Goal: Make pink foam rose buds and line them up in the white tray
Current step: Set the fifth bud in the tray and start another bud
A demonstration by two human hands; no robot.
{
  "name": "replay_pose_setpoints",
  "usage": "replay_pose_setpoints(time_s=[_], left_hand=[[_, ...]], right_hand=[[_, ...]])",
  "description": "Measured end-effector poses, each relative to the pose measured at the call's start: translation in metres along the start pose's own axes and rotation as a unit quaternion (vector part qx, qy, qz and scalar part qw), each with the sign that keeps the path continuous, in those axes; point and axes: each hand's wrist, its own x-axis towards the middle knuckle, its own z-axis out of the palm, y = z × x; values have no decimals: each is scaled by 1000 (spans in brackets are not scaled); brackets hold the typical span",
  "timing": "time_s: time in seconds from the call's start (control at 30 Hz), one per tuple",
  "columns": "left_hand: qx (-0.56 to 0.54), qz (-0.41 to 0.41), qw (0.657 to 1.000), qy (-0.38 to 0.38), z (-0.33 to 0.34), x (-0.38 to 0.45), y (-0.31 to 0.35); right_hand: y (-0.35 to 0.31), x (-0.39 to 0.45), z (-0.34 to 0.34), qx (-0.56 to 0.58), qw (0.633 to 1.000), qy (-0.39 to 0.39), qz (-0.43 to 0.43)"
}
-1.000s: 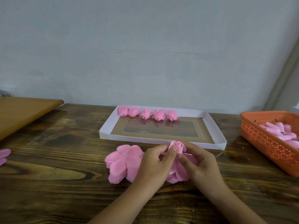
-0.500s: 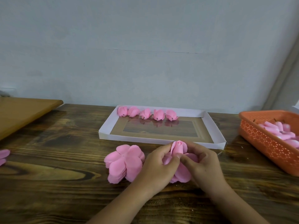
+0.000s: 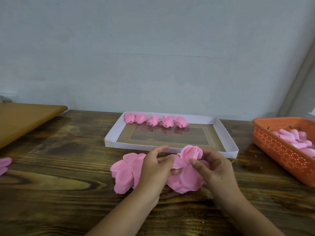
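A half-formed pink foam rose bud (image 3: 191, 152) stands upright on its spread petals (image 3: 186, 181), just in front of the white tray (image 3: 228, 138). My right hand (image 3: 216, 169) grips the bud from the right, thumb on its front. My left hand (image 3: 156, 169) pinches a petal on the bud's left side. A stack of flat pink petal sheets (image 3: 125, 172) lies on the table left of my left hand. Several finished buds (image 3: 155, 120) sit in a row along the tray's far edge.
An orange perforated basket (image 3: 279, 150) with pink foam pieces stands at the right. A light wooden board (image 3: 25, 116) lies at the far left, and loose pink petals (image 3: 4, 165) lie at the left edge. The grey wall rises behind the dark wooden table (image 3: 59, 193).
The bud has shifted slightly right and its top stands clear of my fingers. My left hand's fingers have slipped from the bud's top to a lower petal.
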Motion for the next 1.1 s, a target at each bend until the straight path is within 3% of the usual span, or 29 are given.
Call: replay_pose_setpoints(time_s=[0.13, 0.3, 0.47, 0.77, 1.1], left_hand=[[25, 16, 999, 21, -1, 0, -1], [45, 27, 999, -15, 2, -4, 0], [6, -18, 999, -47, 1, -4, 4], [-24, -4, 997, -77, 1, -1, 1], [59, 96, 988, -106, -2, -2, -1]], right_hand=[[0, -1, 1, -66, 997, -29, -11], [3, -1, 2, -77, 997, -25, -6], [4, -1, 1, -60, 998, -11, 13], [-1, 1, 1, 23, 999, -2, 47], [-6, -1, 3, 90, 993, -29, 74]])
